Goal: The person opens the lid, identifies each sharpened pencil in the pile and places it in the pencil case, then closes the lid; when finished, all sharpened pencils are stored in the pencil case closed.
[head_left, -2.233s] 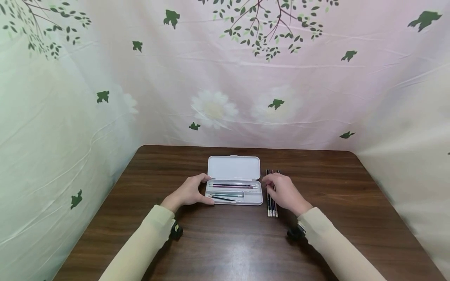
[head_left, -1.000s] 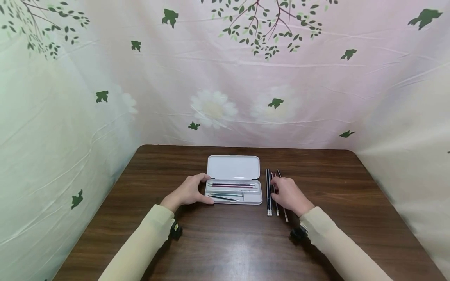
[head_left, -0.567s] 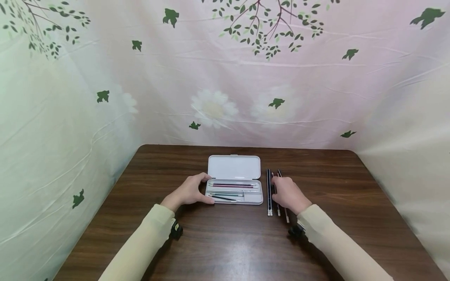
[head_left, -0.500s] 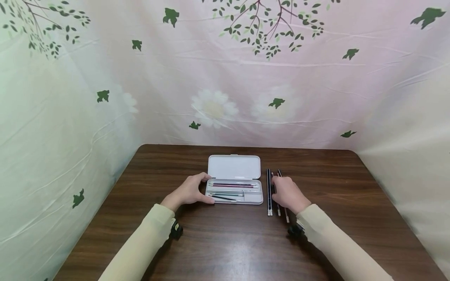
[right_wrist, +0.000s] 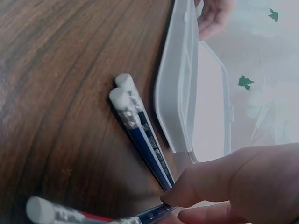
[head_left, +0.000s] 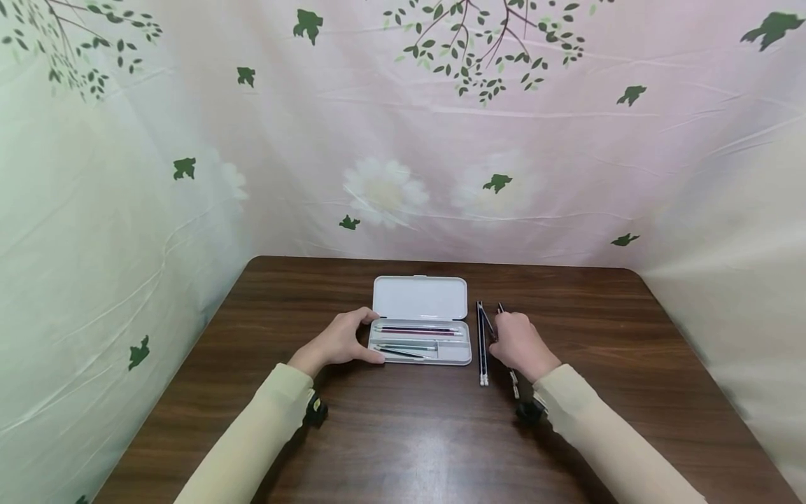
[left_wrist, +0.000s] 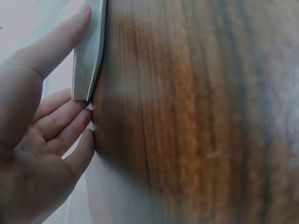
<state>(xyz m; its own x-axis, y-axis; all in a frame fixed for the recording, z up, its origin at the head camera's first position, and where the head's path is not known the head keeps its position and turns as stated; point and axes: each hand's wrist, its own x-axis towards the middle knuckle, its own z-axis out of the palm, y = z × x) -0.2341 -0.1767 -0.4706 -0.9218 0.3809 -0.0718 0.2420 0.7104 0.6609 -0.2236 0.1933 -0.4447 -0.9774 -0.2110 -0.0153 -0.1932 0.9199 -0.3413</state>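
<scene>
An open white pencil case (head_left: 453,355) lies on the table with several pencils (head_left: 418,332) in its compartments. My left hand (head_left: 343,341) grips its left end, thumb on the front side and fingers at the back corner. In the left wrist view the thumb (left_wrist: 56,42) presses along the case's wall (left_wrist: 86,70). Right of the case, two dark pencils (head_left: 482,353) lie side by side, white erasers toward me. My right hand (head_left: 521,344) pinches a dark blue pencil (right_wrist: 156,213) between thumb and finger. Beside it is a red pencil (right_wrist: 96,217); the hand hides part of this group.
The case's lid (head_left: 420,297) is folded back flat behind it. A brown wooden table (head_left: 415,434) extends all round, with a printed cloth curtain (head_left: 415,140) behind its far edge and along both sides.
The bundled pencils have been spread apart, leaving two together on the left. My right hand has shifted right, and one dark pencil now slants toward that pair. The left hand stays on the case.
</scene>
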